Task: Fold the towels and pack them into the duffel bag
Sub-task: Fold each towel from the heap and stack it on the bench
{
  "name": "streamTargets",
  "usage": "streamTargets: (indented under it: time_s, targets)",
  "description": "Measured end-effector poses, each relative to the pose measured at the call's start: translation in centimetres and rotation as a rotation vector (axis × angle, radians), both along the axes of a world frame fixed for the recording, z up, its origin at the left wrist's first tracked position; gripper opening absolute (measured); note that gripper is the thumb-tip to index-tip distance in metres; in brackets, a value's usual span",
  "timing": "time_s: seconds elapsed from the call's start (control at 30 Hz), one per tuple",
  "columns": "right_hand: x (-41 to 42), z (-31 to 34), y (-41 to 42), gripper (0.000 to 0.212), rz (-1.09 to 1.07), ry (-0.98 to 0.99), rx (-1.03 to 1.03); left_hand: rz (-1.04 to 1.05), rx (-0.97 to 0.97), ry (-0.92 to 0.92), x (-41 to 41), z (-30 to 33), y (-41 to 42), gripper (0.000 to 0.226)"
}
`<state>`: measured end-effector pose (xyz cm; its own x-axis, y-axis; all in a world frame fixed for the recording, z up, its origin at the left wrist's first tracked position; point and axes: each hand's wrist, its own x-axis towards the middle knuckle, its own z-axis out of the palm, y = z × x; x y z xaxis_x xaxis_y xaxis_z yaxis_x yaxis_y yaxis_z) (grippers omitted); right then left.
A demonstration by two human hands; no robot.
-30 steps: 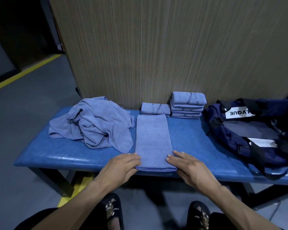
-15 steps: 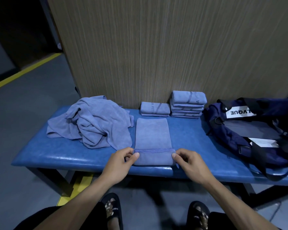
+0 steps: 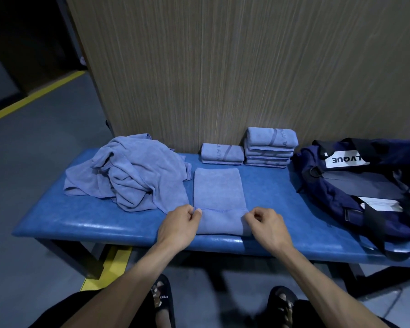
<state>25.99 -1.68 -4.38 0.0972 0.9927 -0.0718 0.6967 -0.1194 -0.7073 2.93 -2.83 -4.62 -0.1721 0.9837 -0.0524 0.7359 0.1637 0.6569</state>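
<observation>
Wood-grain panelling (image 3: 223, 67) rises straight behind a blue padded bench (image 3: 104, 223), and grey floor with a yellow stripe (image 3: 33, 95) runs off to my left. On the bench in front of me lies the towel I am folding (image 3: 217, 192), a long narrow strip running away from me, its near end doubled back so a hemmed edge crosses it between my hands. My left hand (image 3: 179, 226) has its fingers curled in, with thumb and fingertips pinching the left corner of that turned-over edge. My right hand (image 3: 268, 224) is curled the same way and pinches the right corner of the flap. Both wrists sit over the front lip of the bench.

Just left of the strip, touching its side, is a crumpled heap of unfolded towels (image 3: 133, 174). Against the panelling behind the strip sits a single folded towel (image 3: 222, 154), and right beside it a stack of folded towels (image 3: 269, 147), several high, with dark lettering on the top one. At the right end of the bench the navy duffel bag (image 3: 355, 185) lies open and slumped, a white label on it and black straps draped over its front; white papers (image 3: 380, 204) show in its mouth. My sandalled feet (image 3: 162, 301) show below the bench.
</observation>
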Motion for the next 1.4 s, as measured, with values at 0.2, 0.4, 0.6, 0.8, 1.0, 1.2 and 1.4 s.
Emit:
streamTargets:
  time_s: [0.2,0.4,0.6,0.8,1.0,1.2,1.4]
  targets:
    - [-0.7,-0.4,-0.6,0.044,0.012,-0.153,0.072,0.018,0.016,0.075,0.3,-0.1,-0.5,0.045]
    - [-1.1,-0.7,-0.3,0.043,-0.041,-0.167,0.048,0.004,0.008,0.184,0.0,0.1,-0.3,0.045]
    - [-1.6,-0.4,0.3,0.043,-0.069,-0.231,0.001,-0.050,-0.017,0.434,0.4,0.3,-0.3,0.045]
    - [-2.0,-0.5,0.4,0.041,-0.049,-0.298,0.011,-0.055,0.081,0.558,0.5,0.8,-0.3,0.034]
    - [-1.8,-0.9,0.1,0.021,0.021,-0.340,0.167,-0.355,0.504,0.355,-1.3,-1.1,1.2,0.014]
    - [-1.5,-2.2,1.3,0.004,0.237,-0.660,0.631,-0.440,0.564,0.418,-1.8,-1.8,2.0,0.029]
    - [-0.3,-2.1,1.6,0.014,0.431,-0.729,0.735,-0.522,0.503,0.422,-2.7,-1.2,1.0,0.039]
